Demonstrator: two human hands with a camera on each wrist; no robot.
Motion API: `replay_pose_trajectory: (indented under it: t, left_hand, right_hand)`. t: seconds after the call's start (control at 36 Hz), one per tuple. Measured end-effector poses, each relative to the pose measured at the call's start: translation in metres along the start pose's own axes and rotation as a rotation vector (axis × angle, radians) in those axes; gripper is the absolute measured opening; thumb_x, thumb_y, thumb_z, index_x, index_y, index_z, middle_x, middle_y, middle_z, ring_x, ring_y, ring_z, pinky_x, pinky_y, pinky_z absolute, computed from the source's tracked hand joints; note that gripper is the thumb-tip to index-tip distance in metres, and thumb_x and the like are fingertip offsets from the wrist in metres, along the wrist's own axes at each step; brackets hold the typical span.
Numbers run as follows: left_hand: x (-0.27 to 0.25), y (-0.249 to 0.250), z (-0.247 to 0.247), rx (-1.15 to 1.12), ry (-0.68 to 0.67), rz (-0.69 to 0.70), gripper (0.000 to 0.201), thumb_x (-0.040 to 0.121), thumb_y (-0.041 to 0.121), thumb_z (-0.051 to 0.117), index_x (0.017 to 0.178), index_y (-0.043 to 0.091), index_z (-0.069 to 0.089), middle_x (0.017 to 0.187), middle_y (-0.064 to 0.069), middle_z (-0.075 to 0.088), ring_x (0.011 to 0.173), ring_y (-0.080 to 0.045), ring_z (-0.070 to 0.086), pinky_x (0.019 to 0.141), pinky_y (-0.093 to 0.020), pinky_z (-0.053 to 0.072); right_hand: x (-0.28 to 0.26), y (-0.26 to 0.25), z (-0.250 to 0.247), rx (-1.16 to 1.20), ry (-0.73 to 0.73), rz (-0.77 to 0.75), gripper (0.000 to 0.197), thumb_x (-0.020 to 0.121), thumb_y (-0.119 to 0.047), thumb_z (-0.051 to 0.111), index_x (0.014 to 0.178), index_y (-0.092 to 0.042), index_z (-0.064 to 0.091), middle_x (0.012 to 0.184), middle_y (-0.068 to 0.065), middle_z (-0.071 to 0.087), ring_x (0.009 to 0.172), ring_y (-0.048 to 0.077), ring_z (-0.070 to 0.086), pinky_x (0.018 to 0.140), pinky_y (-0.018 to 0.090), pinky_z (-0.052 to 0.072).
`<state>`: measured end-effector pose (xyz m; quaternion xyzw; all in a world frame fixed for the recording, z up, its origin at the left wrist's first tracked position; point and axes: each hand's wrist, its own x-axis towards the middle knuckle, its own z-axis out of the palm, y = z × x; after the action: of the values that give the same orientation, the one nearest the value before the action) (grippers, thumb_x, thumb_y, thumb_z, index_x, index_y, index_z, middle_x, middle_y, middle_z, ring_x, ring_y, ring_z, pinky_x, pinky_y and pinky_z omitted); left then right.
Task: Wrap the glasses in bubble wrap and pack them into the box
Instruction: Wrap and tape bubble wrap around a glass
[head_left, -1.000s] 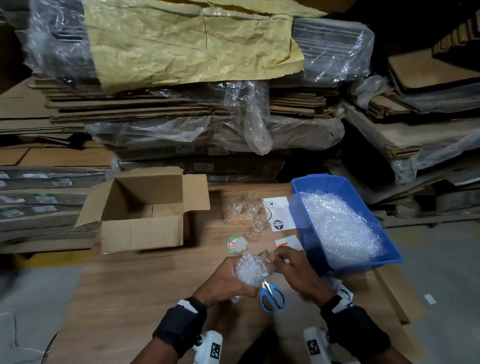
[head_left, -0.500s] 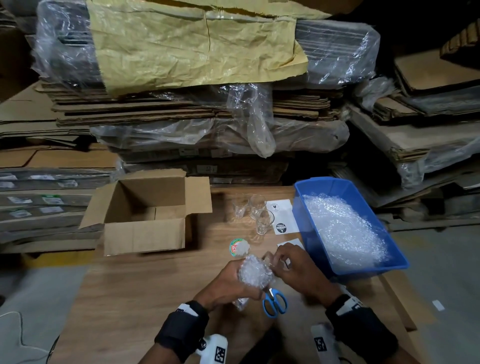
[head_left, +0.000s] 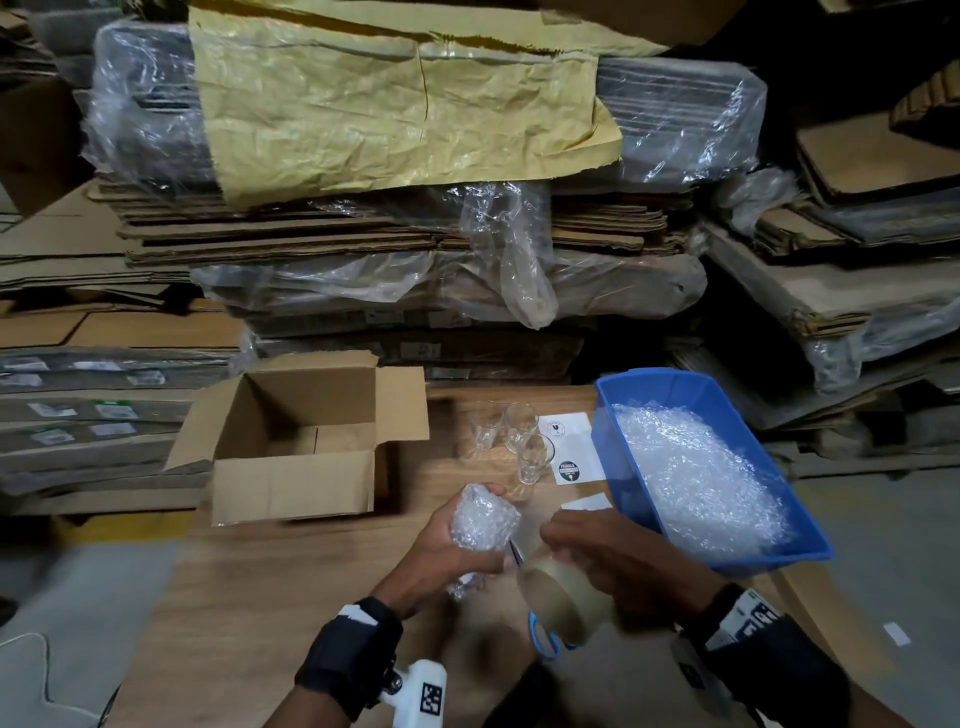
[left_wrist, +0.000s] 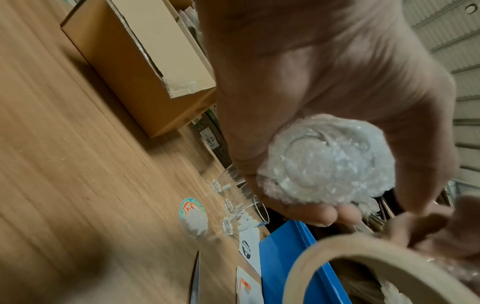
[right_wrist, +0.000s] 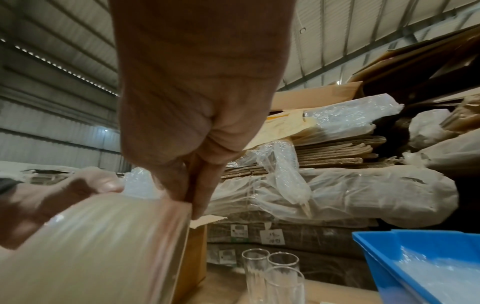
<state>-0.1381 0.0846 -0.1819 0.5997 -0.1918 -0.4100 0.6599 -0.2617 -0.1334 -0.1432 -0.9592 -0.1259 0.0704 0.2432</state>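
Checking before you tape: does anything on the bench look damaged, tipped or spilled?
Nothing stands out. The three clear bare glasses stand upright, the brown cardboard box sits open, and the left hand holds the bubble-wrapped glass beside the beige tape roll in the right hand.

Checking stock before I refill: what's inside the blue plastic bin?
The blue plastic bin holds a heap of clear bubble wrap that covers most of its floor. Whatever may lie beneath that heap is hidden.

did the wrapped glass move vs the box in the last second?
Yes. The wrapped glass in the left hand rose toward the box.
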Motion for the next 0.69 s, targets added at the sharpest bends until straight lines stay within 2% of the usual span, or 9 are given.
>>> replay_pose_trajectory:
  t: [0.08,0.14,0.25,0.36,0.42,0.56,0.61,0.64,0.69]
  left_hand:
    - [0.001,0.001,0.002,-0.049,-0.021,0.025,0.065,0.073,-0.002,0.082,0.132,0.015,0.059,0.113,-0.012,0.068,0.089,-0.023,0.066,0.069,-0.034,0.057]
    - [0.001,0.001,0.0,-0.05,-0.033,0.043,0.059,0.078,0.0,0.079,0.131,0.013,0.058,0.114,-0.016,0.067,0.091,-0.027,0.067,0.071,-0.038,0.058]
    - [0.0,0.008,-0.006,0.002,-0.079,0.076,0.053,0.081,-0.002,0.076,0.128,0.012,0.056,0.111,-0.019,0.065,0.088,-0.022,0.067,0.07,-0.035,0.056]
    - [0.0,0.017,-0.008,0.114,-0.117,0.136,0.056,0.077,-0.008,0.075,0.123,0.02,0.061,0.119,-0.03,0.06,0.104,-0.031,0.065,0.086,-0.046,0.054]
    - [0.0,0.019,-0.006,0.145,-0.107,0.166,0.058,0.074,-0.012,0.073,0.12,0.022,0.063,0.116,-0.028,0.061,0.103,-0.029,0.064,0.087,-0.043,0.052]
    - [0.0,0.02,0.001,0.142,-0.116,0.208,0.057,0.071,-0.018,0.069,0.122,0.002,0.054,0.106,-0.014,0.064,0.099,-0.026,0.063,0.083,-0.038,0.051]
    - [0.0,0.024,0.002,0.164,-0.121,0.218,0.057,0.071,-0.023,0.067,0.122,-0.001,0.053,0.102,-0.006,0.066,0.095,-0.019,0.065,0.079,-0.028,0.051]
    - [0.0,0.026,0.003,0.184,-0.121,0.227,0.057,0.072,-0.026,0.066,0.121,-0.002,0.053,0.1,-0.001,0.066,0.092,-0.014,0.065,0.077,-0.025,0.051]
    - [0.001,0.031,0.002,0.221,-0.117,0.255,0.057,0.07,-0.028,0.067,0.12,-0.001,0.055,0.098,0.001,0.067,0.089,-0.012,0.064,0.075,-0.023,0.05]
  right_hand:
    - [0.005,-0.002,-0.002,-0.092,0.043,-0.056,0.049,0.079,0.007,0.056,0.093,-0.036,0.036,0.097,-0.017,0.037,0.076,0.009,0.04,0.063,0.031,0.033]
    - [0.007,-0.003,-0.002,-0.081,0.133,-0.091,0.043,0.083,0.005,0.06,0.096,-0.032,0.042,0.103,-0.015,0.044,0.078,0.012,0.049,0.064,0.032,0.042]
    - [0.013,-0.008,-0.006,0.064,0.326,-0.099,0.021,0.089,-0.004,0.057,0.097,-0.023,0.059,0.095,-0.011,0.063,0.084,0.012,0.06,0.072,0.04,0.052]
    - [0.013,-0.015,-0.011,0.245,0.48,-0.116,0.021,0.09,0.007,0.064,0.096,-0.013,0.068,0.1,-0.002,0.069,0.093,0.017,0.068,0.076,0.035,0.055]
    - [0.013,-0.017,-0.011,0.312,0.54,-0.105,0.021,0.086,0.009,0.069,0.095,-0.009,0.072,0.103,-0.002,0.071,0.097,0.018,0.069,0.078,0.033,0.057]
    - [0.018,-0.018,-0.012,0.38,0.633,0.012,0.022,0.08,0.001,0.075,0.092,-0.017,0.08,0.097,-0.012,0.074,0.091,0.01,0.072,0.065,0.018,0.054]
    - [0.019,-0.02,-0.014,0.409,0.638,0.042,0.027,0.08,0.002,0.077,0.092,-0.022,0.082,0.099,-0.011,0.074,0.094,0.011,0.072,0.06,0.023,0.057]
    - [0.02,-0.021,-0.016,0.42,0.64,0.042,0.028,0.079,0.002,0.078,0.092,-0.023,0.082,0.099,-0.011,0.074,0.096,0.011,0.072,0.062,0.026,0.058]
    - [0.021,-0.023,-0.02,0.423,0.648,0.039,0.029,0.078,0.004,0.079,0.091,-0.021,0.082,0.101,-0.01,0.072,0.096,0.012,0.07,0.071,0.018,0.053]
